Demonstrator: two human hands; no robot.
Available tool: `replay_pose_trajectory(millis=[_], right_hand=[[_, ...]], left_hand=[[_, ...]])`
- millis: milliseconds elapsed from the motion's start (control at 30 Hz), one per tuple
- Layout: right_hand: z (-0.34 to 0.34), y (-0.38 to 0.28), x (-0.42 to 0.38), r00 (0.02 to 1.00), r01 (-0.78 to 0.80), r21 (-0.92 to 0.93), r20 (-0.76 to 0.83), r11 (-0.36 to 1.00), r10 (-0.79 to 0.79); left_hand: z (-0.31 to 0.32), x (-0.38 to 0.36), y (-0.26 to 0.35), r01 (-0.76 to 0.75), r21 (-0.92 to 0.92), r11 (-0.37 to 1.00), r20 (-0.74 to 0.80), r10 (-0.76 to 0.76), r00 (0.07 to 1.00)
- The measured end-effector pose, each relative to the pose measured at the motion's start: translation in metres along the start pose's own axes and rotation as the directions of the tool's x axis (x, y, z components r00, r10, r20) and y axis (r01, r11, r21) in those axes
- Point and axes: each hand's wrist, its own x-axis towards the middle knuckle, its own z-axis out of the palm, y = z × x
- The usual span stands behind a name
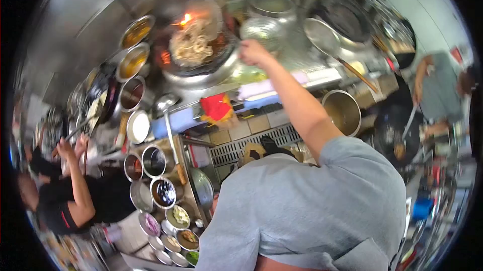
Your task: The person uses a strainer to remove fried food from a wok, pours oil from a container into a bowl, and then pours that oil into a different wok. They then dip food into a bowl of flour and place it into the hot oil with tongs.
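My right arm reaches forward over the range, and my right hand (254, 53) is closed at the right side of a dark wok (221, 59). It appears to grip the wok there; the grip itself is mostly covered by the fingers. Pale, wide noodles (192, 44) are heaped and blurred above the wok, with an orange flame (185, 19) behind them. A round, greyish shape (204, 9) is smeared behind the noodles, too blurred to name. My left hand does not show; only a sliver of skin appears beside the grey shirt.
Left of the wok are sauce pots (133, 92) and a ladle (166, 102). Ingredient bowls (178, 216) line the left counter. A red cloth (217, 107) lies on the range edge. A strainer (322, 35) and another wok (342, 17) are right. Co-workers (65, 205) stand on both sides.
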Motion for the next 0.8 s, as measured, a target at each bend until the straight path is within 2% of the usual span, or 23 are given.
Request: replay_pose_trajectory(millis=[33, 67, 100, 167, 233, 267, 300, 333, 367, 400, 433, 500, 533, 567, 600, 633, 667, 767, 800], right_hand=[[0.007, -0.015, -0.015, 0.999, 0.013, -0.228, -0.033, 0.974, -0.021], [0.016, -0.022, -0.029, 0.988, 0.055, -0.295, -0.122, 0.954, -0.095], [0.021, -0.013, -0.026, 0.944, 0.157, -0.425, -0.2, 0.891, -0.262], [0.026, -0.012, -0.041, 0.865, 0.28, -0.673, -0.133, 0.685, -0.484], [0.026, -0.029, -0.063, 0.919, 0.196, -0.673, -0.127, 0.713, -0.373], [0.023, -0.021, -0.063, 0.914, 0.188, -0.704, -0.13, 0.685, -0.384], [0.021, -0.014, -0.066, 0.892, 0.266, -0.613, -0.135, 0.744, -0.431], [0.025, -0.041, -0.091, 0.903, 0.243, -0.626, -0.133, 0.741, -0.408], [0.028, -0.036, -0.096, 0.892, 0.253, -0.63, -0.141, 0.734, -0.429], [0.031, -0.032, -0.095, 0.88, 0.248, -0.638, -0.166, 0.729, -0.444], [0.038, -0.027, -0.083, 0.881, 0.27, -0.636, -0.139, 0.723, -0.451], [0.05, 0.006, -0.047, 0.927, 0.184, -0.769, -0.071, 0.612, -0.367], [0.053, 0.035, -0.012, 0.908, 0.232, -0.756, -0.056, 0.612, -0.414], [0.049, 0.026, -0.005, 0.91, 0.235, -0.762, -0.045, 0.604, -0.411], [0.045, 0.005, -0.004, 0.918, 0.241, -0.734, -0.04, 0.634, -0.394], [0.042, -0.016, -0.008, 0.925, 0.246, -0.704, -0.035, 0.666, -0.379], [0.037, -0.036, -0.024, 0.919, 0.239, -0.703, -0.059, 0.67, -0.39], [0.027, -0.052, -0.065, 0.904, 0.222, -0.747, -0.083, 0.627, -0.419], [0.032, -0.04, -0.061, 0.921, 0.201, -0.738, -0.082, 0.644, -0.381]], left_hand=[[-0.001, 0.003, 0.003, -0.006, 0.036, 0.999, 0.018, 0.005, 1.0], [-0.003, 0.006, 0.007, -0.014, 0.065, 0.998, 0.035, 0.011, 0.999], [-0.005, 0.007, 0.011, -0.02, 0.085, 0.996, 0.046, 0.017, 0.999], [-0.006, 0.007, 0.014, -0.03, 0.113, 0.993, 0.066, 0.023, 0.998], [-0.01, 0.002, 0.014, -0.04, 0.132, 0.99, 0.058, 0.032, 0.998], [-0.012, 0.0, 0.015, -0.048, 0.141, 0.989, 0.046, 0.042, 0.998], [-0.015, -0.004, 0.014, -0.058, 0.144, 0.988, 0.028, 0.054, 0.998], [-0.017, -0.006, 0.013, -0.062, 0.142, 0.988, 0.017, 0.06, 0.998], [-0.018, -0.01, 0.013, -0.053, 0.117, 0.992, 0.015, 0.051, 0.999], [-0.018, -0.009, 0.008, -0.017, 0.069, 0.997, 0.033, 0.015, 0.999], [-0.017, -0.009, 0.004, 0.084, -0.051, 0.995, 0.088, -0.08, 0.993], [-0.016, -0.008, -0.005, 0.311, -0.259, 0.914, 0.193, -0.267, 0.944], [-0.01, -0.007, -0.012, 0.188, -0.075, 0.979, 0.101, -0.18, 0.978], [-0.003, -0.005, -0.016, 0.065, 0.122, 0.99, 0.031, -0.07, 0.997], [0.002, -0.008, -0.012, 0.051, 0.172, 0.984, -0.002, -0.052, 0.999], [0.005, -0.011, -0.005, 0.054, 0.161, 0.985, -0.001, -0.054, 0.999], [0.005, -0.026, 0.017, -0.027, 0.261, 0.965, -0.025, 0.035, 0.999], [0.014, -0.068, 0.082, -0.115, 0.199, 0.973, -0.064, 0.129, 0.99], [0.017, -0.07, 0.087, -0.078, 0.152, 0.985, -0.08, 0.091, 0.993]])
